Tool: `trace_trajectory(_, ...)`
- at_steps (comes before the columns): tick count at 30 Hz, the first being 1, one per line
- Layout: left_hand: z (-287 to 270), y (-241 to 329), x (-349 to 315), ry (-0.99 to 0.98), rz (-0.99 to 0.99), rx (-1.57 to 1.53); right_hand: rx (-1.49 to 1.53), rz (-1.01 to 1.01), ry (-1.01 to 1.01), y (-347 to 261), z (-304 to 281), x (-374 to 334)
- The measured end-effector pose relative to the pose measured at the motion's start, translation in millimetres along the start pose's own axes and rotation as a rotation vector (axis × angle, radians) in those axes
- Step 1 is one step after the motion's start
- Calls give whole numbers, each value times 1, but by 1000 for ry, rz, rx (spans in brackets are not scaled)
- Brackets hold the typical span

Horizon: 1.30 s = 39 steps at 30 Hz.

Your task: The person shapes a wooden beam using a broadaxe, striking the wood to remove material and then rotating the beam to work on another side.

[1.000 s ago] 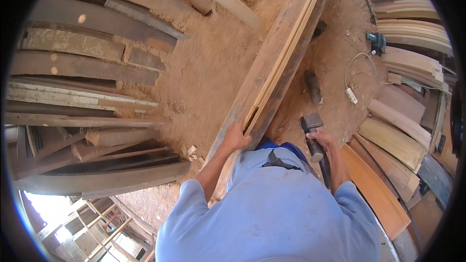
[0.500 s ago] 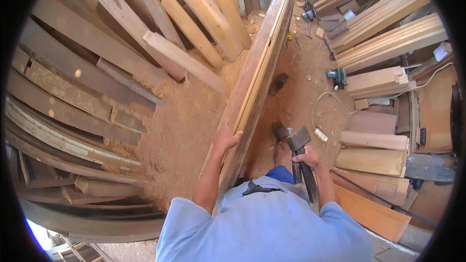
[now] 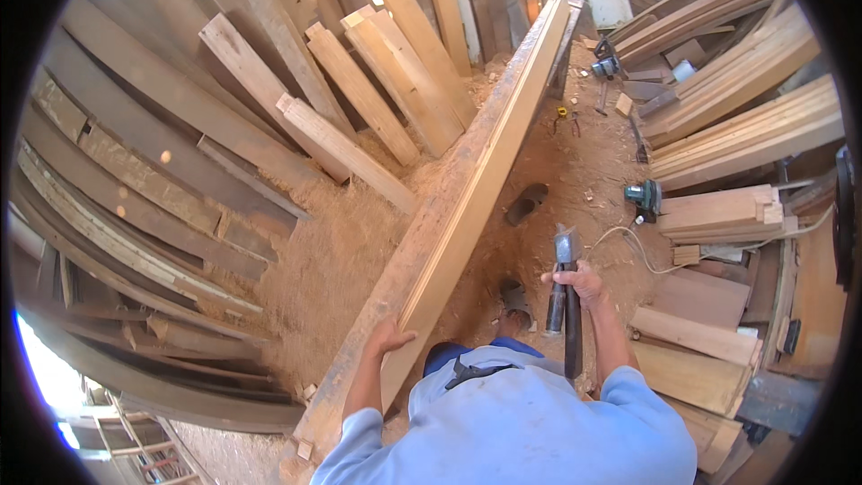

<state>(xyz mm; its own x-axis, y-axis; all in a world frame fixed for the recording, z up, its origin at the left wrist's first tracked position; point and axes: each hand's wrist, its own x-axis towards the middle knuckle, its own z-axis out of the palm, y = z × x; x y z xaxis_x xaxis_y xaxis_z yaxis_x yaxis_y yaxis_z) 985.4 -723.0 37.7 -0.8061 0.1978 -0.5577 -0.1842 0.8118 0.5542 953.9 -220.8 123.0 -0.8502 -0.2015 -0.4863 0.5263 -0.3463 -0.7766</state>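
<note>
A long pale wooden plank (image 3: pixel 467 207) with grooves along one edge lies on a thick, weathered beam (image 3: pixel 373 283) that runs from near my left side to the far end. My left hand (image 3: pixel 386 339) grips the plank near its close end, thumb over the top; some of its fingers are hidden. In my right hand (image 3: pixel 579 280), two tools are held together, upright beside my leg. One is a hammer (image 3: pixel 572 332) with a dark handle; the other looks like a chisel (image 3: pixel 555 307) with a ringed handle. The metal ends overlap above my fist.
Stacked boards (image 3: pixel 180 189) line the left, and others lean at the back. On the right lie timber piles (image 3: pixel 754 135), a green power tool (image 3: pixel 643 198) with a pale cord (image 3: pixel 620 232), and another power tool (image 3: pixel 606 63). Pliers (image 3: pixel 566 121) rest on the sawdust-covered ground.
The plank now shows a broad face toward the right instead of mainly its grooved edge. My left hand is closer to me. The hammer head has turned in my right hand, and the view has shifted.
</note>
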Motion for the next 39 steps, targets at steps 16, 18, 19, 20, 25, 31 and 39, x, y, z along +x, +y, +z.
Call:
trace_trajectory(16, 176, -41, -175, -416, -684, -1182, 850, 143, 333, 89, 5, 192)
trace_trajectory(18, 182, -62, -167, -464, -701, -1100, 812, 150, 341, 86, 6, 184)
trace_trajectory(19, 187, -69, -161, -487, -705, -1065, 740, 161, 391, 83, 6, 183)
trace_trajectory(20, 190, -76, -156, -510, -709, -1028, 705, 165, 365, 83, 8, 183)
trace_trajectory(25, 155, -26, -39, -310, -378, -818, 621, 159, 283, 101, -20, 183)
trace_trajectory(31, 127, 83, 29, -258, -352, -770, 552, 258, 383, 117, 3, 152)
trace_trajectory(39, 128, 71, -82, -121, -325, -302, 642, 146, 406, 108, -45, 173)
